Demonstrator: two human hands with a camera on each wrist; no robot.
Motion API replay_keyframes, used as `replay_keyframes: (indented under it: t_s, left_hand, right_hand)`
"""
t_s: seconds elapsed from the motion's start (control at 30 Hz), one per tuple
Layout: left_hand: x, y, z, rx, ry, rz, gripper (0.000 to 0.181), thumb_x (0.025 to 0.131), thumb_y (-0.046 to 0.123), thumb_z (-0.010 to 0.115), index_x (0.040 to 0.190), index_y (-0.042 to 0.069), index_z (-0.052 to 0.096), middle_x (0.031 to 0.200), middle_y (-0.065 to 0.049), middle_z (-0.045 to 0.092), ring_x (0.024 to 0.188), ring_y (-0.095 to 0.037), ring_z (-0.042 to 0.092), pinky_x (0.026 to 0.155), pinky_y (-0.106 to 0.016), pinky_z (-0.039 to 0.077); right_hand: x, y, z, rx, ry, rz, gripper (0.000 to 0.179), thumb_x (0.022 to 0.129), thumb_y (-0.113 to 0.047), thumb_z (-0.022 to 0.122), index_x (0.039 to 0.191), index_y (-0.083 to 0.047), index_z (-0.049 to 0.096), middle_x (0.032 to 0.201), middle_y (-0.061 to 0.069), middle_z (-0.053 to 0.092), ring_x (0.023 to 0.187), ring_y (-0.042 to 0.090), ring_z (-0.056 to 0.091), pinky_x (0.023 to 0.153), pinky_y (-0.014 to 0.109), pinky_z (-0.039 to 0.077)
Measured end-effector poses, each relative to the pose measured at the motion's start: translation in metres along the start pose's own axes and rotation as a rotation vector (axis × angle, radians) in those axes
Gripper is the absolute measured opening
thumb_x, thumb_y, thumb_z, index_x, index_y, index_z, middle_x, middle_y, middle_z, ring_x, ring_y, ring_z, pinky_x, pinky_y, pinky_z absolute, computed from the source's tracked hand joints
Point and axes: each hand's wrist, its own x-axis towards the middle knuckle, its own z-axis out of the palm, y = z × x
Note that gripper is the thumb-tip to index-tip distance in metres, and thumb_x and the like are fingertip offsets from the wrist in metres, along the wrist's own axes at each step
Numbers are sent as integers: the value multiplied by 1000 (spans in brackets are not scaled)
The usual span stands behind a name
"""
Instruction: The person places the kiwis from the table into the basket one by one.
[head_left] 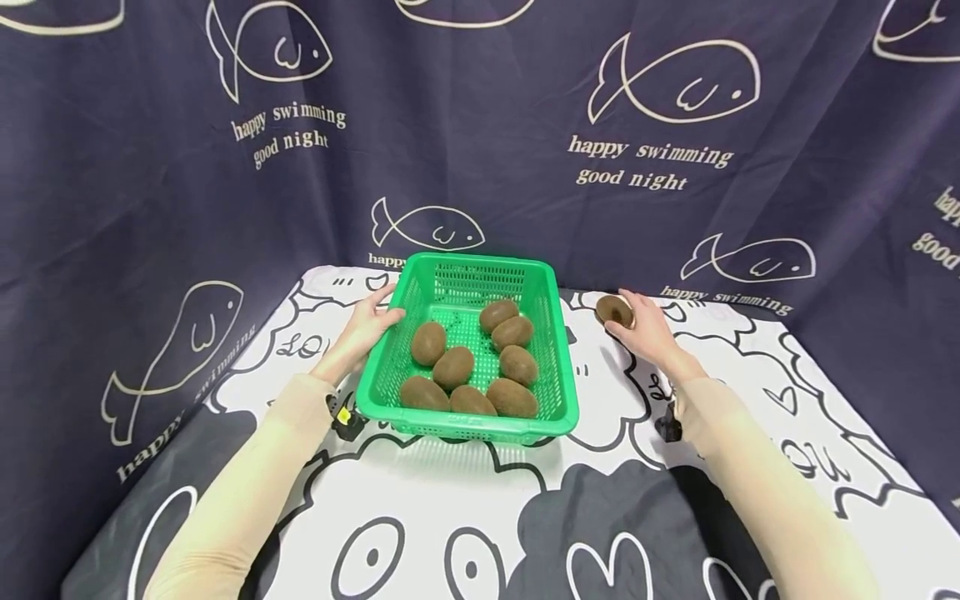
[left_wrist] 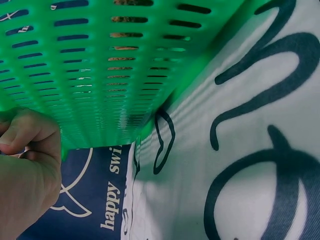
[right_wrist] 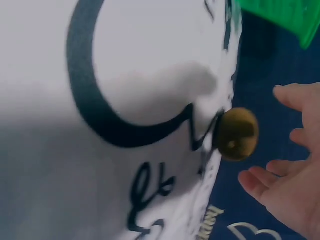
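Observation:
My left hand (head_left: 365,323) grips the left side of a green plastic basket (head_left: 465,423), with the thumb over the rim. Inside the basket lie several brown kiwis (head_left: 512,398). In the left wrist view the slotted basket wall (left_wrist: 95,100) fills the top, the hand curled at its edge. Off to the right of the basket, another kiwi (head_left: 611,308) is on the cloth near its back edge. My right hand (head_left: 647,327) reaches around this kiwi. The right wrist view shows that hand's fingers spread and a small gap between them and the kiwi (right_wrist: 237,134).
A white cloth (head_left: 450,492) with black and grey drawings covers the table. Dark blue curtains (head_left: 480,125) with fish prints rise behind it and at both sides. Small black devices are worn near the left wrist (head_left: 348,425) and the right wrist (head_left: 667,425).

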Motion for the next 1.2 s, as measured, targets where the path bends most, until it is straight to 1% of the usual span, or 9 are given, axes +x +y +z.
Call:
replay_keyframes:
  t_s: [0.13,0.33,0.43,0.57,0.67,0.8,0.97,1.1,1.2]
  left_hand:
    - [1,0,1,9,0,-7,66,94,12,52,154,18,24,125,-36,57,103,-41,66,81,-44,62]
    - [0,-2,1,21,-1,11,66,94,12,52,154,17,24,125,-36,56,98,-36,69,80,-44,62]
    - [-1,-2,1,20,-4,6,67,94,11,52,154,17,24,125,-36,57,96,-33,69,82,-44,62]
    - [-1,-1,1,8,8,3,67,93,10,52,154,17,24,125,-36,57,99,-36,68,82,-44,62]
    - [0,0,2,-11,13,1,67,93,10,52,154,17,25,125,-35,57,100,-39,67,81,-44,62]
    - [1,0,3,-36,9,-8,67,92,9,53,154,17,26,125,-35,58,101,-39,67,80,-44,63]
    - [0,0,5,-28,10,-5,68,93,8,52,154,15,24,125,-36,57,100,-38,67,79,-42,63]
    - [0,1,4,-20,18,-4,68,92,8,52,154,14,24,124,-36,57,99,-38,68,78,-42,63]
    - [1,1,1,-17,24,-9,68,92,9,53,154,15,25,123,-36,58,95,-35,69,78,-43,63]
  right_hand:
    - [-1,12,4,1,-93,72,71,87,-14,62,145,9,29,138,38,41,127,52,39,109,63,33]
    - [1,15,14,-26,-191,176,67,91,-17,55,151,-9,27,133,37,42,120,56,41,94,74,37]
    - [3,18,17,-34,-209,206,66,92,-17,53,151,-11,24,136,38,38,123,58,38,93,77,34]
    - [8,23,21,-14,-184,247,73,93,-19,55,153,-5,15,140,40,34,127,56,36,98,76,33]
    - [14,26,24,-13,-152,279,78,92,-24,58,151,1,13,138,41,36,125,54,38,100,72,35]
    - [18,30,27,-37,-132,306,77,91,-27,60,148,5,19,131,40,43,120,52,44,98,65,41]
    - [22,35,29,-49,-95,310,68,89,-25,62,140,8,33,123,37,51,111,49,51,92,60,46]
    - [25,37,29,-44,-52,296,63,87,-23,63,135,9,39,124,36,53,110,48,52,94,59,46]
    - [25,34,27,-41,-32,273,62,86,-22,64,133,11,41,123,36,54,110,49,52,96,59,46]
